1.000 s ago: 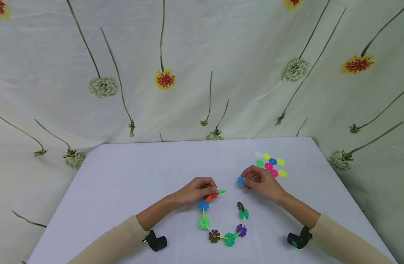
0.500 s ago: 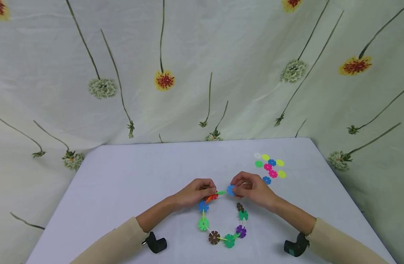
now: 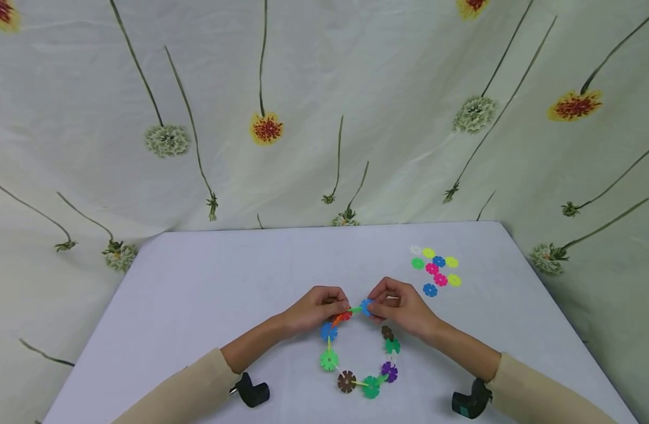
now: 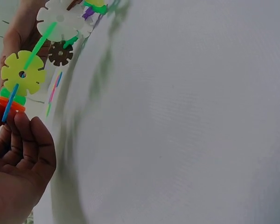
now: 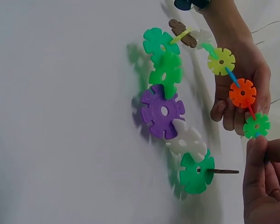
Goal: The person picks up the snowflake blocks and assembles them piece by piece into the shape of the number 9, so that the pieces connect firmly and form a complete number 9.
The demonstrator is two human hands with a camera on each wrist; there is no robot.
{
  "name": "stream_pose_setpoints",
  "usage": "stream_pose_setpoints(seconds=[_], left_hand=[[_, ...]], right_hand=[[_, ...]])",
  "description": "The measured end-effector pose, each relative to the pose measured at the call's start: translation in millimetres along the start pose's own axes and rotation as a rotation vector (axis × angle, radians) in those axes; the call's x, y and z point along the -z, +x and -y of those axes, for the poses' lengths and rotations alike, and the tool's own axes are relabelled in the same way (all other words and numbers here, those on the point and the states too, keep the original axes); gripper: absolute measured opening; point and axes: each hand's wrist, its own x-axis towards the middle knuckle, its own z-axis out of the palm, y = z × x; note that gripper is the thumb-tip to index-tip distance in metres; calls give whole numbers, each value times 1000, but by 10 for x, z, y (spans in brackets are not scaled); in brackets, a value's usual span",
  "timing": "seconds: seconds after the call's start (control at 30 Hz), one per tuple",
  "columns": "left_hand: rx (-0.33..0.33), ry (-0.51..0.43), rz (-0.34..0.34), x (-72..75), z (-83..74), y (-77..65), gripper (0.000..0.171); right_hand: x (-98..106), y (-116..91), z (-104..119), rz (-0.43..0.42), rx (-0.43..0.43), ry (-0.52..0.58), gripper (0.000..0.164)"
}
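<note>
A curved chain of notched, flower-shaped interlocking discs runs round below my hands, with a green disc point(image 3: 371, 387) at its near side. My left hand point(image 3: 316, 309) pinches the chain near its upper left end, at a red disc point(image 3: 346, 316). Between thumb and fingers, my right hand point(image 3: 401, 306) pinches a blue disc point(image 3: 365, 307). Its edge meets the green end disc point(image 5: 256, 126), seen edge-on in the head view. The chain's other end, a brown disc point(image 3: 387, 333), lies below my right hand. My fingertips hide part of the blue disc.
Loose discs lie on the white table point(image 3: 239, 265) at the back right, among them a pink disc point(image 3: 440, 280), a yellow disc point(image 3: 454, 280) and another blue disc point(image 3: 429, 290). A flower-printed cloth point(image 3: 303, 176) hangs behind the table.
My right hand has moved left and slightly nearer, bringing the blue disc up to the green end disc. A loose blue disc it covered now shows. My left hand has stayed nearly still.
</note>
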Motion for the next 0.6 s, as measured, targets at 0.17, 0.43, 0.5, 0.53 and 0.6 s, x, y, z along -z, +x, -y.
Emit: stream_pose_setpoints(seconds=[0.17, 0.43, 0.5, 0.53, 0.6], left_hand=[[-14, -6, -6, -15, -14, 24, 23], [-38, -8, 12, -42, -3, 55, 20], [-44, -3, 11, -55, 2, 45, 20], [-46, 3, 10, -60, 7, 38, 20], [-47, 11, 4, -72, 17, 23, 19]], right_hand=[[13, -25, 26, -24, -50, 19, 30], [42, -22, 25, -10, -66, 43, 27], [43, -28, 29, -4, -68, 45, 26], [41, -31, 34, 3, -66, 45, 26], [32, -37, 51, 18, -57, 42, 26]])
